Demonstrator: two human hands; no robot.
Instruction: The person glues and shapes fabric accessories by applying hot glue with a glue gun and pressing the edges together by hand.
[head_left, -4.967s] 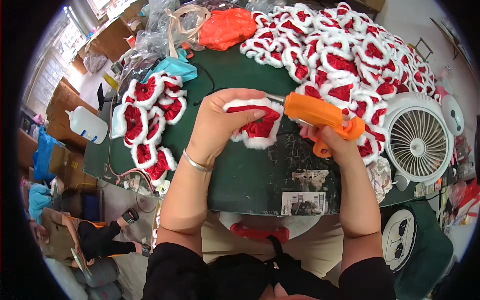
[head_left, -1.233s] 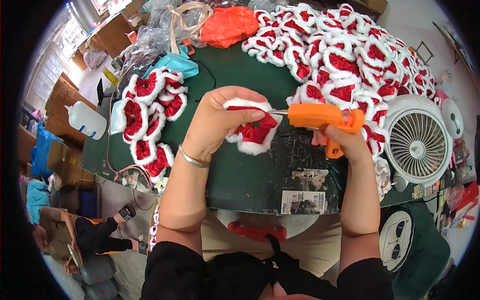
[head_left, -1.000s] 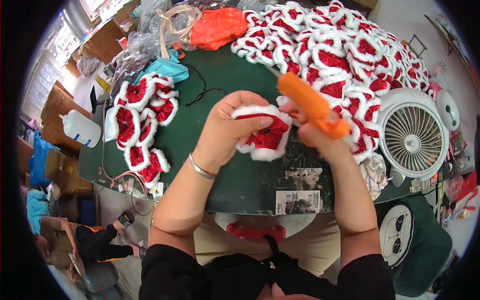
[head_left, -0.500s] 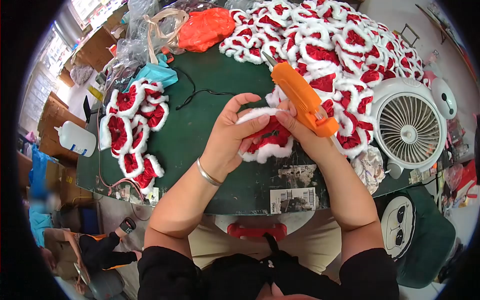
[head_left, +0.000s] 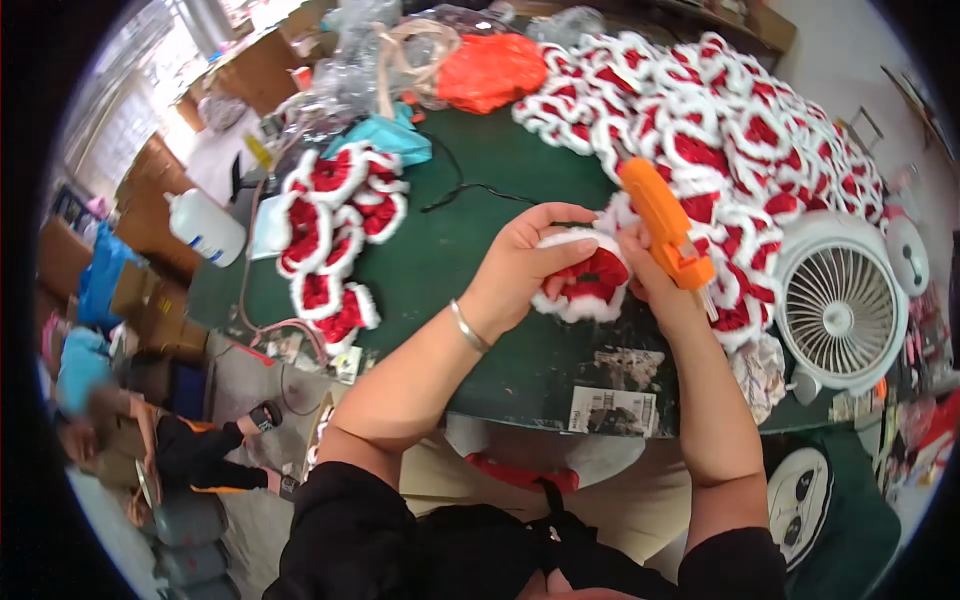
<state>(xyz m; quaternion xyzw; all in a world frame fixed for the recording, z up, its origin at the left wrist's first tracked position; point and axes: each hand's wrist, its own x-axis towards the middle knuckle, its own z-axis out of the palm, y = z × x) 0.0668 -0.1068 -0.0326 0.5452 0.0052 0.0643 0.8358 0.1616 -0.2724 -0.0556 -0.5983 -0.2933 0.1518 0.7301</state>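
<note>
My left hand (head_left: 525, 265), with a silver bangle at its wrist, pinches a red velvet piece with white fur trim (head_left: 597, 283) between thumb and fingers. Beside the piece's right edge, my right hand (head_left: 657, 272) is closed round an orange glue gun (head_left: 660, 215), whose body points up and away; its tip is hard to make out against the pile. A large pile of similar red and white pieces (head_left: 700, 150) covers the back right of the green table (head_left: 480, 350). A smaller group of them (head_left: 330, 240) lies at the left.
A white fan (head_left: 838, 305) stands at the right, near crumpled paper (head_left: 760, 375). An orange-red bag (head_left: 490, 75), a light blue cloth (head_left: 385, 140) and a black cable (head_left: 460, 185) lie toward the back. A white bottle (head_left: 207, 228) is at the left edge. Another person (head_left: 190, 450) sits at lower left.
The glue gun has left the trimmed piece and now points up. My right fingers touched the piece half a second ago and are now slightly apart from it. The view has shifted.
</note>
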